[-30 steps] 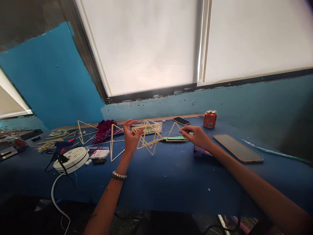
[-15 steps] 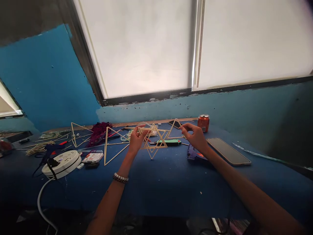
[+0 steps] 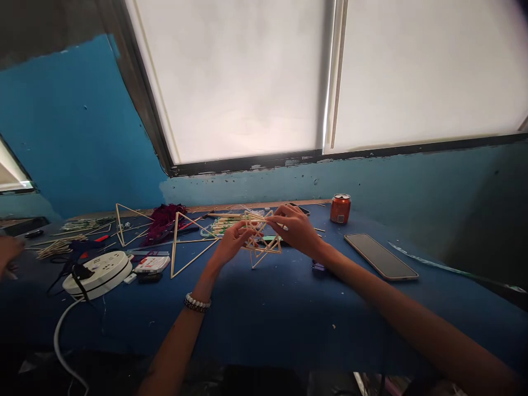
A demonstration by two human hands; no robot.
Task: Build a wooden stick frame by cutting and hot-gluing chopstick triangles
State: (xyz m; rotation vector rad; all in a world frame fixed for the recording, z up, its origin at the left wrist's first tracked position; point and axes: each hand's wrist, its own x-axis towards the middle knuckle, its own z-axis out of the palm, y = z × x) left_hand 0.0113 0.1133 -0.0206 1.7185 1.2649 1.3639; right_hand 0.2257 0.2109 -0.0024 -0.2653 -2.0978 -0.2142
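Note:
A star-shaped frame of thin wooden sticks (image 3: 264,252) is held above the blue table. My left hand (image 3: 231,242) grips its left side, with thumb and fingers closed round the sticks. At the star's upper right, my right hand (image 3: 295,223) pinches a small angled piece of thin wooden sticks against the frame. The pinching fingers partly hide where that piece meets the star. A green utility knife (image 3: 270,240) lies behind the star, mostly covered. Under my right forearm, a purple glue gun (image 3: 318,266) is largely hidden.
Left of my hands stand stick triangles (image 3: 173,247) and a white round power strip (image 3: 99,274). Purple yarn (image 3: 165,220) and a stick bundle (image 3: 61,246) lie further left. A phone (image 3: 380,256) and orange can (image 3: 340,209) are right. Another person's hand (image 3: 9,254) shows at the left edge.
My right hand has moved left with the angled stick piece, bringing it to the star's upper right. My left hand still holds the star. Another person's hand has appeared at the left edge.

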